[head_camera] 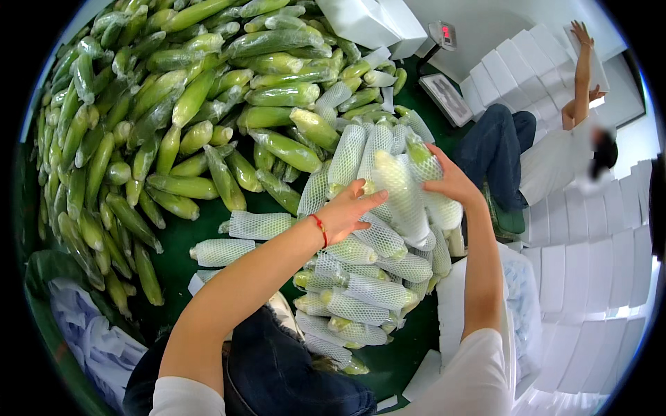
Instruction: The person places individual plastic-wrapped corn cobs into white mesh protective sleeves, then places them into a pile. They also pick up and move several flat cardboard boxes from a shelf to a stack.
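Observation:
My right hand (451, 177) grips a husked-green corn ear (422, 155) in a white foam net sleeve, fingers and thumb around its upper part. Left of it, between my hands, a paler sleeved corn ear (399, 197) lies tilted on the pile; whether anything supports it from below is hidden. My left hand (347, 212), with a red cord bracelet at the wrist, holds nothing; its fingers are spread over the sleeved ears. Beneath both hands is a heap of net-sleeved corn ears (382, 285), and several more (260, 225) lie to the left.
A large heap of film-wrapped corn ears (177, 104) fills the upper left. White foam boxes (530, 62) are stacked at right, near a platform scale (446, 99). A co-worker (551, 151) reaches toward the stack. White sleeves (93, 333) lie bundled at lower left.

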A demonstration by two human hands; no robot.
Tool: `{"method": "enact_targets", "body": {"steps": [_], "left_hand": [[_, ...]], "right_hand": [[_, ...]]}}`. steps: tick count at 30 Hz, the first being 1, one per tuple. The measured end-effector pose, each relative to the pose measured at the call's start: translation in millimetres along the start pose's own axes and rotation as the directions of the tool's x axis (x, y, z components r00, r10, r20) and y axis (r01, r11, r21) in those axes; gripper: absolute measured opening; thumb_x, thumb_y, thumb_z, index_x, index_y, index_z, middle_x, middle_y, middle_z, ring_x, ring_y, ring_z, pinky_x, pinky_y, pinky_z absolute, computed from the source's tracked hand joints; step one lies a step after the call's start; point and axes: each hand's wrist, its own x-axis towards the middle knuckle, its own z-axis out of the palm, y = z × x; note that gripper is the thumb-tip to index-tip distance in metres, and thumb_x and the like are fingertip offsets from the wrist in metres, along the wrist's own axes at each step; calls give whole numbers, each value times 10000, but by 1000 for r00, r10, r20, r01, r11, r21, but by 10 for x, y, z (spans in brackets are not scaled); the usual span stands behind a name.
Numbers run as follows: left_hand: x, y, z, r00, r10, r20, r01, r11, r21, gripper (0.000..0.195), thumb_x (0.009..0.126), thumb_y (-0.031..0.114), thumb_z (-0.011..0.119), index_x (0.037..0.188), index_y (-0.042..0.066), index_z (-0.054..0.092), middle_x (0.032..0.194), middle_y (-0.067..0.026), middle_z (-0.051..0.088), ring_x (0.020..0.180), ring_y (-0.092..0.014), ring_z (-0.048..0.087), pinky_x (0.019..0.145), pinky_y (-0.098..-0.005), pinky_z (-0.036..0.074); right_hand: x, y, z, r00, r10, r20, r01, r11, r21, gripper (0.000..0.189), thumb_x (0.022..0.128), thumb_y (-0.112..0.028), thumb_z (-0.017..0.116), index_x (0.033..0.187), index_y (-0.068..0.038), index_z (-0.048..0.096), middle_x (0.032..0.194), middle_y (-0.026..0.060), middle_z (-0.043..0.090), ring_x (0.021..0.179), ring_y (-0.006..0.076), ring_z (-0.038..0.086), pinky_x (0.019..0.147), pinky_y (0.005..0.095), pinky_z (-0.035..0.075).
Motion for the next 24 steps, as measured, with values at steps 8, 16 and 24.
{"method": "enact_targets", "body": {"steps": [8,16,24], "left_hand": [[-1080,-82,-2298,777,370,-509,-120,881,458,269,907,133,520,1171,86,518,957,-28,596,825,-109,552,712,-236,452],[-2092,-2123,-2561,-6,89,-996,-310,947,87,158,807,117,571,904,23,490,829,-32,500,721,-120,464,652,-244,408],[-1360,-1749,-2420,-20,-510,-860,-62,859,-508,622,770,319,686,1179,-79,439,1055,-148,567,911,-246,565,759,-343,474]], "right_hand": [[393,2036,761,944,64,-323,-150,957,-249,763,636,-12,630,1350,-74,368,1337,172,416,1256,323,368,1049,386,286],[414,-938,2649,864,-499,63,502,864,-48,487,724,-54,653,1190,-70,511,1180,140,529,1095,327,504,948,392,403],[1146,-887,3928,734,-213,646,448,866,-223,959,604,-282,749,1403,-320,219,1081,192,535,971,383,565,785,460,480]]}}
